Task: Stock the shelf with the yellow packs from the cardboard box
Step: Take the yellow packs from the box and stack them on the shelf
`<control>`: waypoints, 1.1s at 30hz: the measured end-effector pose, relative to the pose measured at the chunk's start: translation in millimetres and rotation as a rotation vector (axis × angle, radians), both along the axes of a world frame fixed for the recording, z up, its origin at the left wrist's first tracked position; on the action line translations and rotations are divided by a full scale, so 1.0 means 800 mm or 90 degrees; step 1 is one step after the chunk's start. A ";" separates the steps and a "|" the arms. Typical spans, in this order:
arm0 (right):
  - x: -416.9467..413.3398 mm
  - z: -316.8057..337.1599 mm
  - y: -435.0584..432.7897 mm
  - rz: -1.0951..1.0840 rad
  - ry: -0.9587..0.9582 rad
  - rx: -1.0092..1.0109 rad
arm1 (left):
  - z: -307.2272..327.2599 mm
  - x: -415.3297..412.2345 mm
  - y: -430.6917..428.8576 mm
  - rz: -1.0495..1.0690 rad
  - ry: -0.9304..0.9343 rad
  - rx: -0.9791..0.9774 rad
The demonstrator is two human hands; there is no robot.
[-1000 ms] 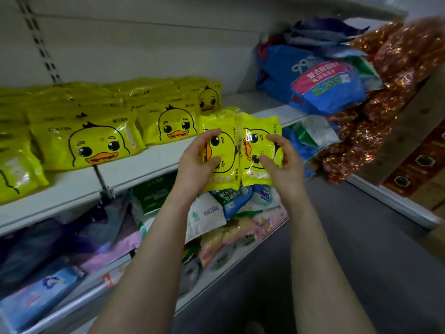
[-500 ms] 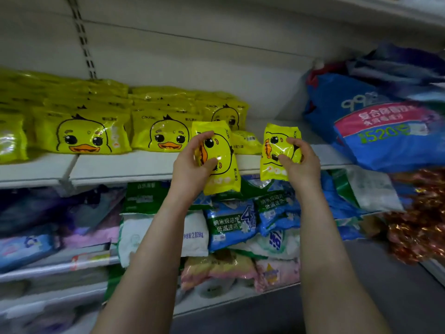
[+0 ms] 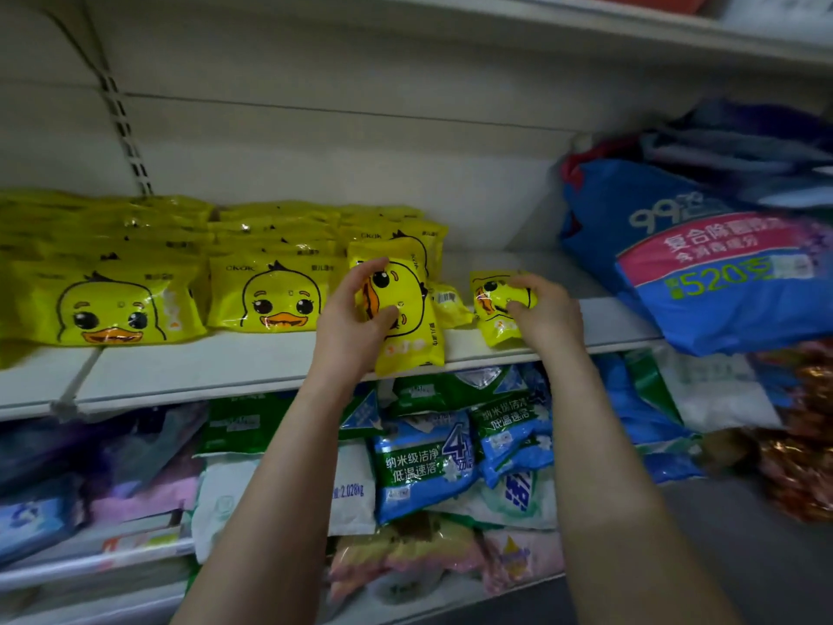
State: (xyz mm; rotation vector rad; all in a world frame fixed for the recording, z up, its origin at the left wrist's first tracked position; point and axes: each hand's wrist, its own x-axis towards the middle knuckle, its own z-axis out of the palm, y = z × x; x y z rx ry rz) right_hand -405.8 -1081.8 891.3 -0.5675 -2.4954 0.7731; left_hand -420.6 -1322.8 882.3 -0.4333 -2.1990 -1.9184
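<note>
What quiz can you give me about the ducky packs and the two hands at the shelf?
1. True or false: the left hand holds a yellow pack with a duck face on it.
2. What does the right hand grip? A) a second yellow pack B) a red cup C) nothing at all
3. Fill in: the big bag at the right end of the shelf is mostly ____.

Key: 1 true; 2 A; 3 blue.
</note>
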 end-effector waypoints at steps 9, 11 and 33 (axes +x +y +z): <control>-0.028 0.020 -0.052 0.387 -0.078 0.182 | -0.003 -0.003 0.010 0.076 0.011 0.023; -0.036 0.022 -0.056 0.426 -0.166 0.160 | 0.000 0.001 0.011 0.103 0.013 0.024; -0.159 0.081 -0.033 0.454 -0.106 -0.111 | -0.001 0.033 0.022 0.281 -0.005 0.069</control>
